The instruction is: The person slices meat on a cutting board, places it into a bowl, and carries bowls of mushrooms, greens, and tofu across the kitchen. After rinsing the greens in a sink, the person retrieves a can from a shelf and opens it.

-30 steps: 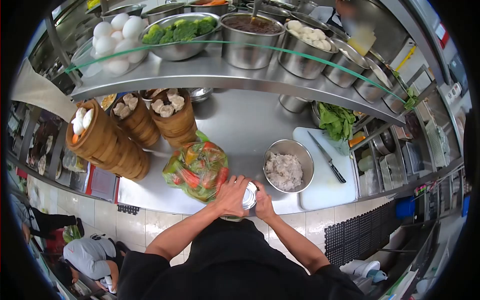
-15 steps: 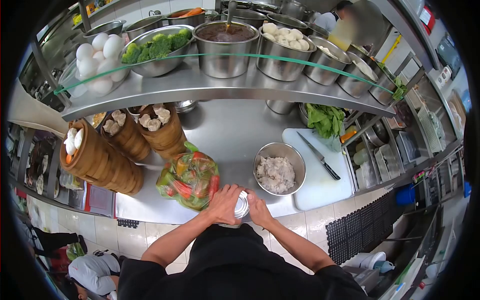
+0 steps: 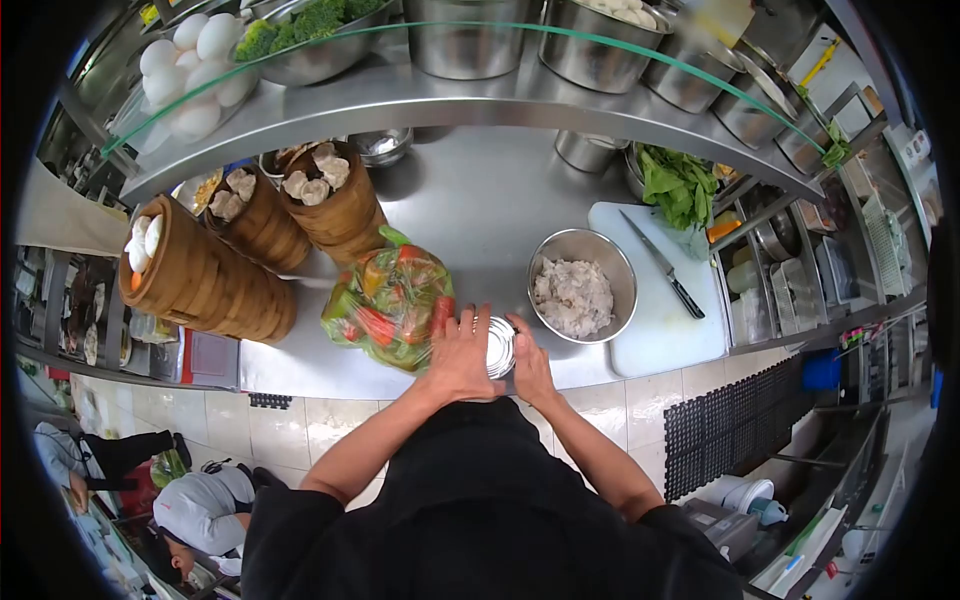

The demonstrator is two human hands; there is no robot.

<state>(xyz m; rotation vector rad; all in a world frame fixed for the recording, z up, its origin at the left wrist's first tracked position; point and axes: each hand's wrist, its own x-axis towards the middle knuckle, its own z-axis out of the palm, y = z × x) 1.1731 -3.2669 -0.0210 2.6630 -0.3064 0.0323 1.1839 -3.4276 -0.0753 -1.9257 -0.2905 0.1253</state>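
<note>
A silver can (image 3: 500,347), its ridged round end facing up, is between my hands at the counter's front edge. My left hand (image 3: 463,355) lies against the can's left side, fingers pointing forward, beside a clear bag of red and green peppers (image 3: 385,305). On the can's right side my right hand (image 3: 533,365) is closed with bent fingers; I cannot make out whether it grips anything besides the can. Just right of the hands stands a steel bowl of pale minced food (image 3: 575,295). A knife (image 3: 662,262) rests on a white cutting board (image 3: 668,345).
Bamboo steamers (image 3: 225,285) with dumplings and eggs stand at the left. Leafy greens (image 3: 677,190) lie behind the board. A steel shelf (image 3: 460,113) with eggs (image 3: 190,75), broccoli (image 3: 300,35) and pots crosses above the counter. A person in grey (image 3: 205,515) bends at lower left.
The view has tilted downward, so the counter and shelf sit higher in the frame. My left hand's fingers are more spread and straighter beside the can. The can remains between both hands.
</note>
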